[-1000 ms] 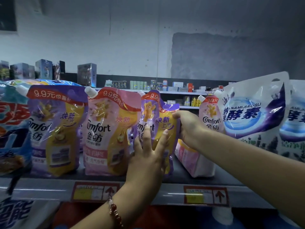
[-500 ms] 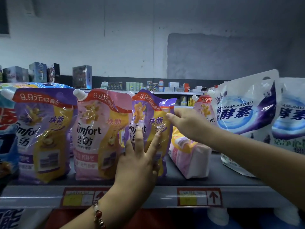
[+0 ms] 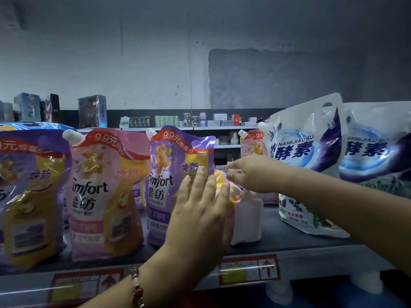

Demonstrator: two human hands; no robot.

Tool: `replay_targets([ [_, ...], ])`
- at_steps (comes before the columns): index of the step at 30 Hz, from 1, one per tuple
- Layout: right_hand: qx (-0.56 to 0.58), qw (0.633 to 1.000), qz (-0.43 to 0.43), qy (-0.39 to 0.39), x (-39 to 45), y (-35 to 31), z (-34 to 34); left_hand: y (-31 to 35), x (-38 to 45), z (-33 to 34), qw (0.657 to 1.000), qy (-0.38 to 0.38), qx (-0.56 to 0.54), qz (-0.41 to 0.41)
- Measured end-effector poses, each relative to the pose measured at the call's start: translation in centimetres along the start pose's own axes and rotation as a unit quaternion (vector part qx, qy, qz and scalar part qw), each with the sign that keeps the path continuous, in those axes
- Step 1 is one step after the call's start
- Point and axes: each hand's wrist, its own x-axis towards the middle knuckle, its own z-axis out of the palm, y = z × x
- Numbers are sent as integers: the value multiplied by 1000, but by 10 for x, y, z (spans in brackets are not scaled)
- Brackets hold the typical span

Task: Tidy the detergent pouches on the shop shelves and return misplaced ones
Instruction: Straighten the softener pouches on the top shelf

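Comfort pouches [image 3: 104, 192] left | enzyme bags [image 3: 311, 156] right | toppled pouch [image 3: 244, 214] perhaps between

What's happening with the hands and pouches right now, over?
Left hand flat against purple Comfort pouch. Right hand open, reaching behind it. Fallen pink pouch lying beside it.

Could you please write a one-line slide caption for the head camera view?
Left hand steadies a purple Comfort pouch while the right hand reaches behind it.

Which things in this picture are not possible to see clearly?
- Head view: fallen pink pouch, front hidden by left hand.
- Purple pouch, lower right covered by that hand.
- Right hand, fingertips motion-blurred.
- Far-left pouch, cut by frame edge.
- Price tags, print blurred.
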Motion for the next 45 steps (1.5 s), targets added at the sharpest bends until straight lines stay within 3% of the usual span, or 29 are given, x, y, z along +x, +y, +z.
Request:
replay_targets([
  [9, 54, 995, 28, -79, 29, 2, 18, 10, 15, 23, 1000, -10, -3, 23],
  [18, -2, 993, 96, -66, 69, -24, 26, -2, 9, 26, 998, 1, -34, 50],
  [27, 54, 963, 165, -206, 87, -28, 26, -6, 7, 32, 994, 30, -89, 60],
  [33, 35, 979, 146, -135, 92, -24, 34, -7, 6, 38, 992, 38, -104, 55],
  [38, 81, 990, 117, -18, 73, -15, 27, -3, 4, 38, 992, 42, -107, 50],
  [45, 178, 979, 87, 42, 55, -3, 17, -4, -1, 38, 994, 34, -89, 55],
])
